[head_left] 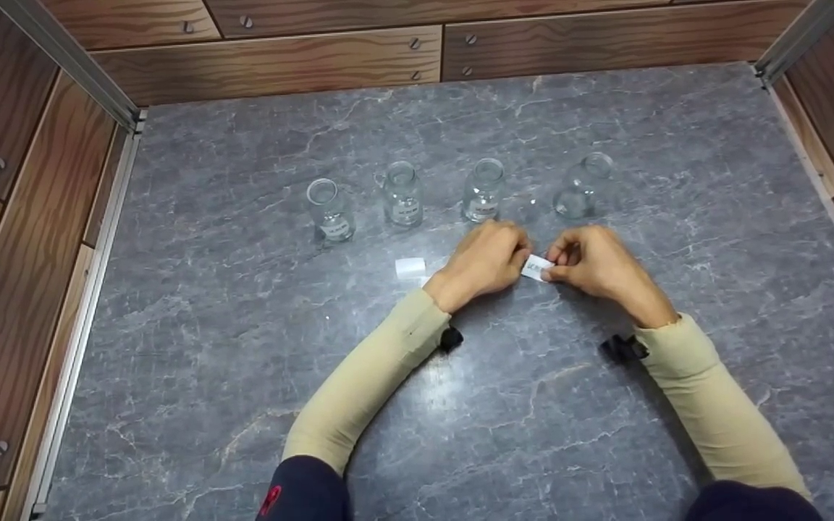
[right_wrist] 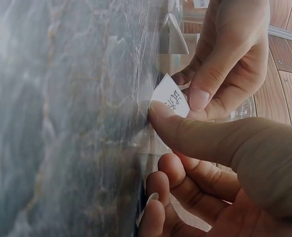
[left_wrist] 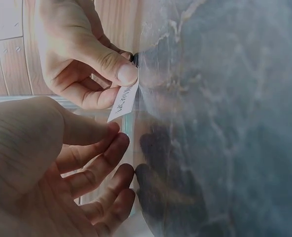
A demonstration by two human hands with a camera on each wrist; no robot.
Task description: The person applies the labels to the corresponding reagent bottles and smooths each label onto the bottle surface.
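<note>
Both hands meet over the table around a small white label (head_left: 536, 268) with dark handwriting on it. My right hand (head_left: 598, 264) pinches one end between thumb and forefinger; in the right wrist view the thumb lies across the label (right_wrist: 171, 96). The opposite edge is between the thumb and finger of my left hand (head_left: 488, 259). Just beyond the hands stand three clear glass bottles with white labels: one at left (head_left: 331, 210), one in the middle (head_left: 404, 194), one behind my left hand (head_left: 484, 189). A fourth glass bottle (head_left: 583, 186), at the right, shows no label.
A slightly curled white slip of paper (head_left: 410, 268) lies on the grey marbled table (head_left: 243, 325), left of my left hand. Wood-patterned panels (head_left: 279, 65) wall the table at the back and sides. A black strap piece (head_left: 625, 349) hangs at the right wrist.
</note>
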